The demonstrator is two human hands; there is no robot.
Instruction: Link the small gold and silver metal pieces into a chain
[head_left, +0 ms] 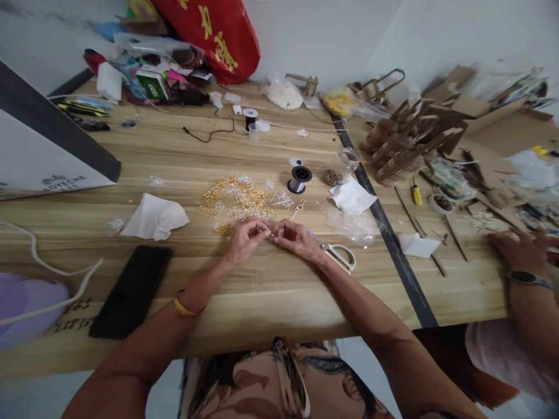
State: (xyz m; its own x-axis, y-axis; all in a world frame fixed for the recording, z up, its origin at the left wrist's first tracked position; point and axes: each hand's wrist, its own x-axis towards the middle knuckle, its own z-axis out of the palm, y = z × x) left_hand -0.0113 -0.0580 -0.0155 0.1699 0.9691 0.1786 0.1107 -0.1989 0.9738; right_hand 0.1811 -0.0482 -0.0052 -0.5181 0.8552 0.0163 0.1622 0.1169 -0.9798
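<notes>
My left hand (pixel 248 240) and my right hand (pixel 297 240) meet at the fingertips low over the table. Both are closed in a pinch around a tiny shiny piece (pixel 271 237), too small to name. Just beyond the fingers spreads a pile of gold and silver beads or findings (pixel 244 198). White-handled scissors (pixel 342 256) lie partly under my right wrist. A spool of silvery wire (pixel 299 180) stands behind my right hand, with a small looped piece (pixel 297 209) in front of it.
A black phone (pixel 131 291) and crumpled white paper (pixel 155 218) lie left. To the right are a bead jar (pixel 334 176), a plastic bag (pixel 356 227) and stacked brown baskets (pixel 397 145). Another person's hand (pixel 519 250) rests at far right. A black spool (pixel 250 119) stands behind.
</notes>
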